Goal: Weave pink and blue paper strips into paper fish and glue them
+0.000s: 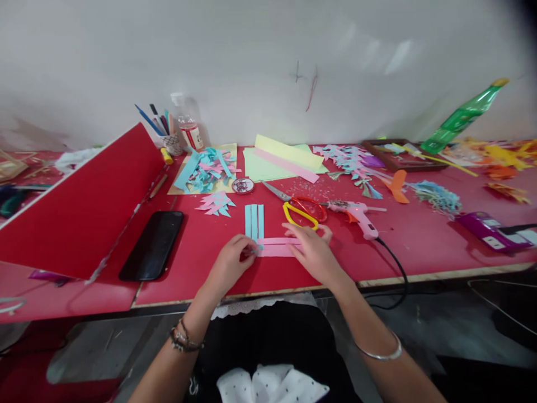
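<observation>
Head view shows a person's two bare hands at the near edge of a red bench (403, 246), over narrow paper strips. Three blue strips (254, 218) lie side by side, running from far to near, and pink strips (277, 252) run left to right from their near end, making a corner. The left hand (235, 258) is at that corner, fingers curled toward the thumb; I cannot tell whether it grips a strip. The right hand (314, 251) is open, fingers loosely spread over the right end of the pink strips; whether it presses on them is unclear.

Just beyond the right hand lie scissors (305, 214) with red and yellow handles, near a pink glue gun (364, 218) on their right. A black phone (153, 246) lies to the left, next to a slanted red board (96, 207). On the far side are a heap of blue and pink paper pieces (210, 172), pale paper sheets (268, 172) and, far to the right, a tilted green bottle (459, 122).
</observation>
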### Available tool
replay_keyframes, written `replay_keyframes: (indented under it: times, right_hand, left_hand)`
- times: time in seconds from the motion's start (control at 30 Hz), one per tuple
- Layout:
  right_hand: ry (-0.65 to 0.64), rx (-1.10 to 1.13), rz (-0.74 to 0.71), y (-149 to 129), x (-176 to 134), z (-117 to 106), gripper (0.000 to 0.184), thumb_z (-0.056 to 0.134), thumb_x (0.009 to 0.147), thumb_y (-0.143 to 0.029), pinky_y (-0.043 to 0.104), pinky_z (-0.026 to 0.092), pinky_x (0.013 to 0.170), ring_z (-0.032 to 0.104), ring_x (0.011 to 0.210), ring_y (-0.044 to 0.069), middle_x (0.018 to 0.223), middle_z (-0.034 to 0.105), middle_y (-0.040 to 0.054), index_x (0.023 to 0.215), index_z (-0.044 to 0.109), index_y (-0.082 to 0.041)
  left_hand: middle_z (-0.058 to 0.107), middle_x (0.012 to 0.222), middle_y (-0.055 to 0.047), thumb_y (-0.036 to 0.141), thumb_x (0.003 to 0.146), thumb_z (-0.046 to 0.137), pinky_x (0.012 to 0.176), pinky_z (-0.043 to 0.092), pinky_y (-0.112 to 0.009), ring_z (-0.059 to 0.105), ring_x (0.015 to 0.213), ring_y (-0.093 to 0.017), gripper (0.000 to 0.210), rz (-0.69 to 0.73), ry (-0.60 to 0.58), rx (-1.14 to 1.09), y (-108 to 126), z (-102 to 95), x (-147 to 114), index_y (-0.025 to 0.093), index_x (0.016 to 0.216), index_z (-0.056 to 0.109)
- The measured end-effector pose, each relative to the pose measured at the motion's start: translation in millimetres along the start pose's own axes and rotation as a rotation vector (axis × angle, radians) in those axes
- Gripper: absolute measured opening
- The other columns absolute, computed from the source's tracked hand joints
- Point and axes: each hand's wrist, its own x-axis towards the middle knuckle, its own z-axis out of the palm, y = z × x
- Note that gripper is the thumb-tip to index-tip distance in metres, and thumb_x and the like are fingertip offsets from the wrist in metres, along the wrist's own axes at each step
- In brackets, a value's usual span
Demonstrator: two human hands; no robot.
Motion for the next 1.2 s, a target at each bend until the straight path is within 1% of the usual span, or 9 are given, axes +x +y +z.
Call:
replay_keyframes:
  times: [0.1,0.23,0.43,0.63,0.73,0.9,1.0,1.1,1.2]
  right_hand:
    - [-0.102,0.011,-0.057,-2,15,5,0.035,0.043,0.082,-0.016,0.046,0.019,0.093,0.056,0.093,0.019,0.098,0.064,0.0044,0.116,0.046,-0.024]
    - [-0.088,-0.013,-0.118,2,25,4,0.03,0.041,0.082,-0.013,0.046,0.019,0.094,0.056,0.093,0.02,0.099,0.065,0.006,0.107,0.053,-0.023]
    - [-0.103,0.013,-0.172,-2,35,-18,0.019,0.044,0.082,-0.016,0.038,0.025,0.09,0.056,0.086,0.017,0.089,0.066,0.0009,0.087,0.061,-0.024]
    - [-0.133,0.023,-0.25,-24,46,-23,0.02,0.046,0.084,-0.022,0.035,0.025,0.088,0.055,0.084,0.015,0.081,0.066,-0.0012,0.08,0.065,-0.026]
    - [-0.125,0.04,-0.263,-33,48,-21,0.022,0.044,0.086,-0.026,0.036,0.023,0.09,0.055,0.082,0.014,0.078,0.067,-0.0024,0.077,0.065,-0.025]
    - [0.029,0.115,-0.111,-12,35,-36,0.019,0.044,0.085,-0.027,0.042,0.021,0.095,0.058,0.087,0.015,0.09,0.066,-0.0005,0.092,0.061,-0.025]
    - [0.176,0.147,0.064,14,21,-42,0.018,0.043,0.084,-0.025,0.04,0.034,0.087,0.059,0.083,0.017,0.088,0.065,0.0041,0.089,0.06,-0.02]
    - [0.079,0.279,0.072,26,12,-38,0.021,0.045,0.082,-0.023,0.031,0.044,0.076,0.059,0.085,0.017,0.096,0.062,0.0065,0.099,0.055,-0.018]
    - [0.017,0.307,0.038,21,11,-30,0.022,0.047,0.081,-0.024,0.032,0.043,0.082,0.055,0.094,0.018,0.102,0.059,0.0073,0.101,0.056,-0.019]
  left_hand:
    - [0.054,0.086,-0.003,0.009,0.073,0.046,0.071,0.046,-0.025,0.054,0.074,-0.011,0.012,-0.021,-0.008,-0.002,1,-0.2,1,0.016,0.079,0.054]
    - [0.054,0.085,-0.003,0.01,0.073,0.048,0.069,0.046,-0.025,0.054,0.073,-0.011,0.011,-0.029,-0.01,-0.003,3,-0.6,1,0.017,0.078,0.054]
    - [0.057,0.078,-0.003,0.02,0.077,0.049,0.063,0.046,-0.024,0.055,0.069,-0.012,0.007,-0.062,0.015,0.081,10,-0.9,4,0.016,0.077,0.054]
    - [0.059,0.07,-0.004,0.035,0.075,0.053,0.056,0.04,-0.023,0.055,0.062,-0.014,0.02,-0.111,0.057,0.397,21,5.4,14,0.016,0.08,0.054]
    - [0.061,0.07,-0.006,0.036,0.08,0.046,0.05,0.034,-0.023,0.056,0.06,-0.016,0.023,-0.162,0.04,0.614,28,7.5,20,0.015,0.079,0.055]
    - [0.061,0.069,-0.008,0.026,0.086,0.034,0.047,0.028,-0.024,0.057,0.059,-0.017,0.029,-0.191,-0.001,0.736,34,4.6,25,0.015,0.073,0.057]
    - [0.061,0.069,-0.006,0.03,0.083,0.042,0.048,0.029,-0.022,0.058,0.061,-0.017,0.024,-0.176,0.013,0.702,34,4.0,26,0.016,0.074,0.058]
    - [0.062,0.07,-0.005,0.037,0.079,0.048,0.048,0.029,-0.021,0.057,0.062,-0.016,0.023,-0.183,0.025,0.689,31,5.4,28,0.017,0.077,0.059]
    - [0.062,0.072,-0.005,0.034,0.078,0.049,0.049,0.031,-0.022,0.057,0.063,-0.016,0.019,-0.172,0.011,0.67,28,6.1,28,0.017,0.078,0.059]
